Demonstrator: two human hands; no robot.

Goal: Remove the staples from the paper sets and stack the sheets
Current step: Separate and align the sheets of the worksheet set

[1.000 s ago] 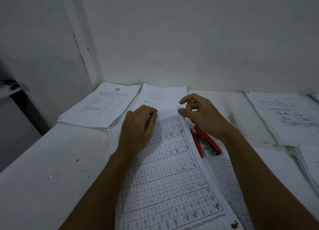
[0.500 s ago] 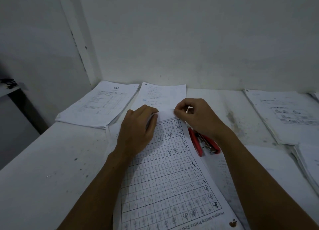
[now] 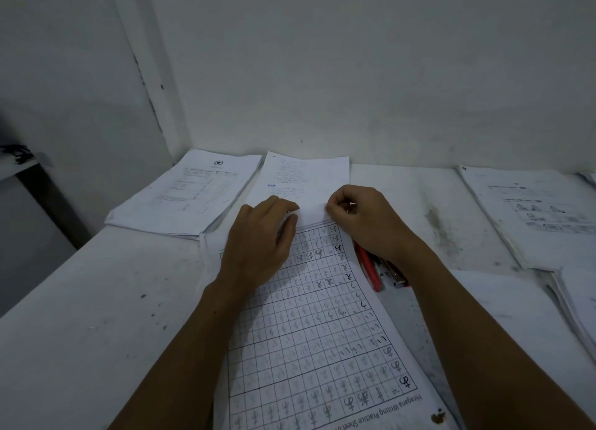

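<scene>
Pinching the practice sheet (image 3: 316,342) far edge, right hand (image 3: 361,220).

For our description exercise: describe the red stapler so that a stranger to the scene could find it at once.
Start at the white table and find the gridded writing-practice sheet lying under both hands. Just off that sheet's right edge, partly hidden beneath the right hand and wrist, lies the red stapler. It is the only coloured thing among white papers.
</scene>
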